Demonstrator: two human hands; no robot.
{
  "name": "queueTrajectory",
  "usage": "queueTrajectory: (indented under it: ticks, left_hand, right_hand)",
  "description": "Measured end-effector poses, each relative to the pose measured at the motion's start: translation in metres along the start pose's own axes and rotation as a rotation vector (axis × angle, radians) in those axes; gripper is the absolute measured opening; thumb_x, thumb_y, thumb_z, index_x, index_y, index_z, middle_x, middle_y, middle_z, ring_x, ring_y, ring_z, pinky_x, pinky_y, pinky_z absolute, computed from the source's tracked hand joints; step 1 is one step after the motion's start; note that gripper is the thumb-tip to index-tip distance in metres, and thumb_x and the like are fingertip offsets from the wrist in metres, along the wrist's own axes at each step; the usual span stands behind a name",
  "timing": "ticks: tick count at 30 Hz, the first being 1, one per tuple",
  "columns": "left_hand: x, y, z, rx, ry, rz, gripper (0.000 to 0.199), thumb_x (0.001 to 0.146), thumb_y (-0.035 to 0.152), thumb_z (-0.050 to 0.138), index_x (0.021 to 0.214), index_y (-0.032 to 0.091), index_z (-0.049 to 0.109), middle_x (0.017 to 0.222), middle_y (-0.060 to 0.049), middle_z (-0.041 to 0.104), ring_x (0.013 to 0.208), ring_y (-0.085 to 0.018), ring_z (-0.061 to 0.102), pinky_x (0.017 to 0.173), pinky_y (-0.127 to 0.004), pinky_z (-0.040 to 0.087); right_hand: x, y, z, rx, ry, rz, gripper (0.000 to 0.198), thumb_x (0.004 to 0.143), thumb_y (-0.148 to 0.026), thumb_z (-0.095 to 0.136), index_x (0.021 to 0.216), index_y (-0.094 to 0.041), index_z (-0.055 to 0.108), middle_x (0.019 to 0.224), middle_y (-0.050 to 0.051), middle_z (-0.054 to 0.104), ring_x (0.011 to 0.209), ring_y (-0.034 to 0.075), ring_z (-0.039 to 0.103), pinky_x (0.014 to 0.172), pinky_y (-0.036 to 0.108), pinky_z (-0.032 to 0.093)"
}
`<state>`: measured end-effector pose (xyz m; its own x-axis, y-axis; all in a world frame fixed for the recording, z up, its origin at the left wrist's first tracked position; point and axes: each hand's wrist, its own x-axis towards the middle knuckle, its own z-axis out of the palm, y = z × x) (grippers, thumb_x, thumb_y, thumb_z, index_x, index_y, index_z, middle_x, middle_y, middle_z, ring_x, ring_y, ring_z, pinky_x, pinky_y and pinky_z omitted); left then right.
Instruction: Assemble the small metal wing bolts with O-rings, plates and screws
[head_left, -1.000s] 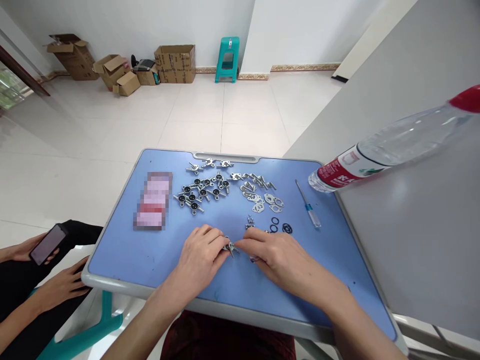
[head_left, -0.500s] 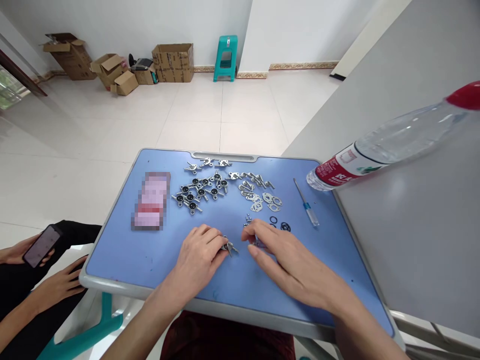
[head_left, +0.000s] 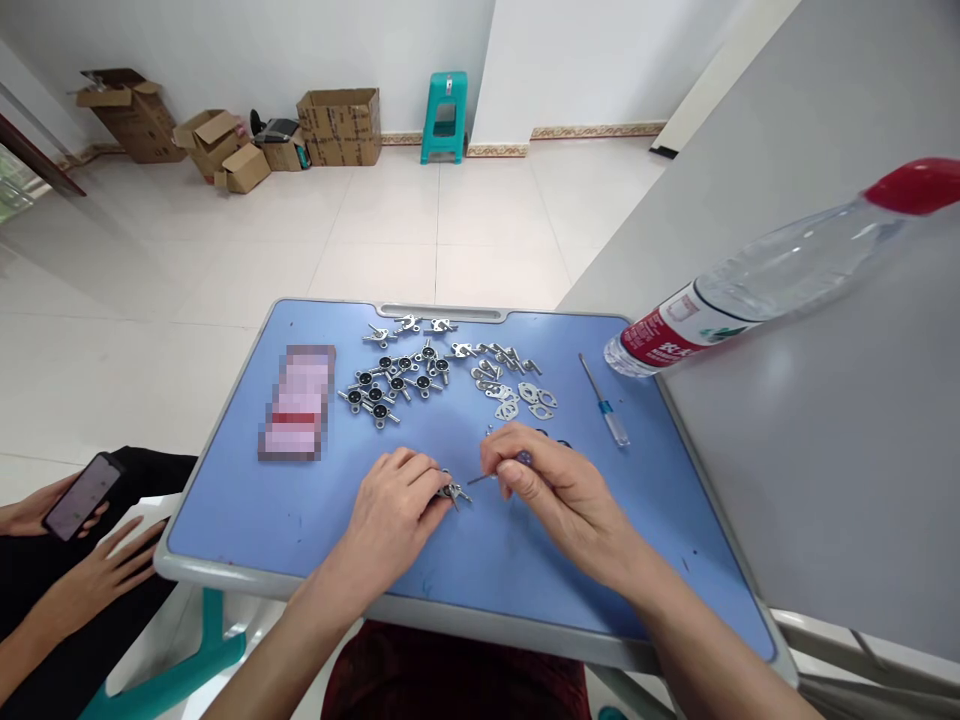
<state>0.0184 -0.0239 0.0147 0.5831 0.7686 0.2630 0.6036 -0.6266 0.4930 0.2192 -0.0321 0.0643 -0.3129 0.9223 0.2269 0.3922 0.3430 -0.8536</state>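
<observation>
My left hand (head_left: 401, 500) is closed on a small metal fitting (head_left: 455, 491) with short pipe stubs, held low over the blue table. Its fingers cover part of the fitting. My right hand (head_left: 551, 480) grips a small screwdriver (head_left: 482, 479), whose thin shaft points left at the fitting with a small gap between. Most of its purplish handle is hidden in the fingers. Beyond my left hand lie several similar fittings with black round centres (head_left: 397, 384). Flat metal gasket plates (head_left: 528, 394) and small metal levers (head_left: 511, 357) lie farther right. Black rings show partly behind my right hand.
A screwdriver with a clear and blue handle (head_left: 613, 422) lies on the right of the table (head_left: 247, 500). Near it leans a large water bottle (head_left: 675, 325). A blurred phone-like slab (head_left: 298, 403) lies left. A seated person's hand holds a phone (head_left: 82, 497).
My right hand has closed around the small screwdriver and raised its shaft toward the fitting. My left hand keeps its hold on the fitting. The view has shifted slightly.
</observation>
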Motion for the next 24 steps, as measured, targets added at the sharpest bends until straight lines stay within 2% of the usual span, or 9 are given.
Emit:
queueTrajectory:
  ticks: [10, 24]
  left_hand:
    - [-0.0004, 0.0002, 0.0006, 0.001, 0.006, -0.013, 0.009, 0.091, 0.014, 0.059, 0.097, 0.019, 0.064, 0.088, -0.003, 0.068, 0.084, -0.02, 0.057, 0.071, -0.034, 0.048]
    - [-0.0003, 0.0006, 0.0003, 0.007, 0.001, -0.011, 0.008, 0.092, 0.016, 0.058, 0.097, 0.019, 0.064, 0.088, -0.003, 0.067, 0.084, -0.02, 0.057, 0.071, -0.033, 0.047]
  right_hand:
    - [0.0019, 0.0014, 0.0071, -0.008, -0.124, -0.054, 0.026, 0.104, -0.033, 0.034, 0.09, -0.022, 0.051, 0.086, 0.003, 0.058, 0.078, 0.015, 0.055, 0.072, 0.028, 0.046]
    - [0.0019, 0.0012, 0.0073, -0.04, -0.138, -0.051, 0.026, 0.104, -0.032, 0.033, 0.089, -0.021, 0.052, 0.085, 0.004, 0.059, 0.077, 0.015, 0.055, 0.071, 0.028, 0.048]
